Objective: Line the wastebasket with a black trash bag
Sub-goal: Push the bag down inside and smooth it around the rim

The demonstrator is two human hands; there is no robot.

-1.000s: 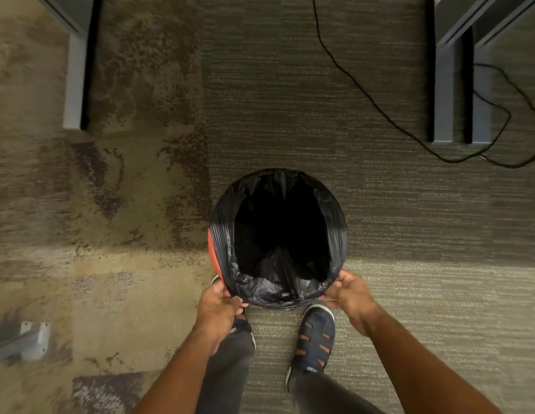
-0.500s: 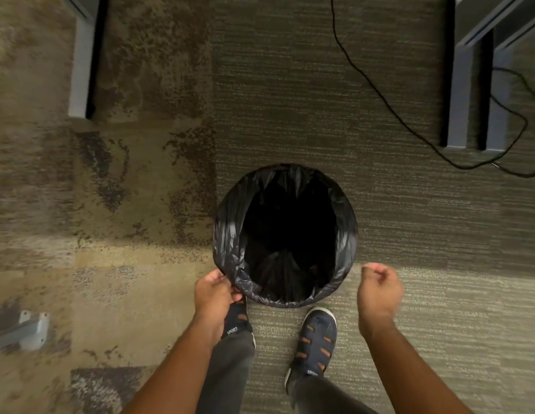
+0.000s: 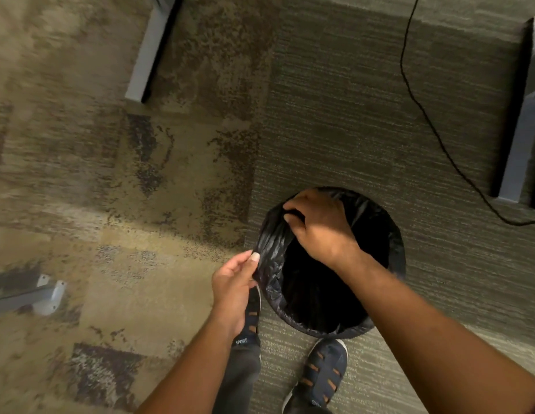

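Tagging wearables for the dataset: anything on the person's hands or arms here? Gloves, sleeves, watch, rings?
Nothing shows. The left hand and right hand are bare, with no gloves, and no rings that I can make out. Both forearms are uncovered as far as the frame edge, with no sleeve cuff, watch or band. The nails look short and unpainted.
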